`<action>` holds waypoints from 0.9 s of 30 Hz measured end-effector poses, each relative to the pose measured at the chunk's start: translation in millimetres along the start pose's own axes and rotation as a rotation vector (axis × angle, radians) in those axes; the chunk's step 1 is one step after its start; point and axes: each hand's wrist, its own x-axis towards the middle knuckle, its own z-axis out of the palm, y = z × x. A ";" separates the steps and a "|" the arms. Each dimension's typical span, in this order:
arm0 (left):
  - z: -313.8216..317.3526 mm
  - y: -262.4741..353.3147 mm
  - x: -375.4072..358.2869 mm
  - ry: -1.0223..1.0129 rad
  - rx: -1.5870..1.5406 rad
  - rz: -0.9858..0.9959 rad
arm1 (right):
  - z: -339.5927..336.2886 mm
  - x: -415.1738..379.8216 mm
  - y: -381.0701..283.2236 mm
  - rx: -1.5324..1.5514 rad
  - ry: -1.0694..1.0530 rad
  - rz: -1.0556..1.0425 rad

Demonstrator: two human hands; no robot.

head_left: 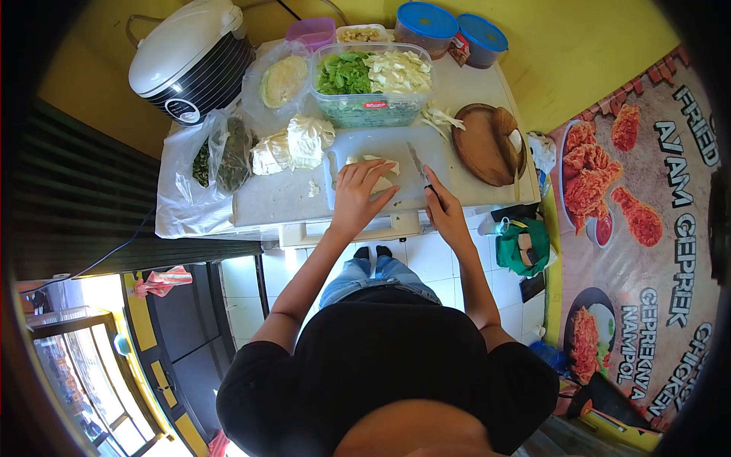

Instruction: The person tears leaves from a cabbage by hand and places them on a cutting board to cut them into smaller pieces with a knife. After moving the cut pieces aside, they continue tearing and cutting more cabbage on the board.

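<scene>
My right hand (pixel 443 204) is closed around the dark handle of a knife (pixel 416 161), its blade pointing up and away over the cutting board. On the pale cutting board (pixel 350 141), my left hand (pixel 359 186) rests with fingers stretched over a piece of cabbage (pixel 387 164), partly hidden under them. Behind the board stands a clear plastic container (pixel 373 110) holding green leaves (pixel 343 74) and shredded cabbage (pixel 400 71). To the left of the board lie cabbage chunks (pixel 308 142).
A rice cooker (pixel 194 57) stands back left, near plastic bags of greens (pixel 221 156) and a cabbage half (pixel 283 81). Right of the board sits a brown mortar (pixel 480 145) with a pestle. Blue-lidded tubs (pixel 428 20) stand at the back. A green bag (pixel 523 247) is on the floor.
</scene>
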 end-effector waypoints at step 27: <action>-6.9 -26.9 -3.2 -0.044 -0.254 -0.296 | 10.8 13.7 -12.8 -0.401 -0.215 -0.136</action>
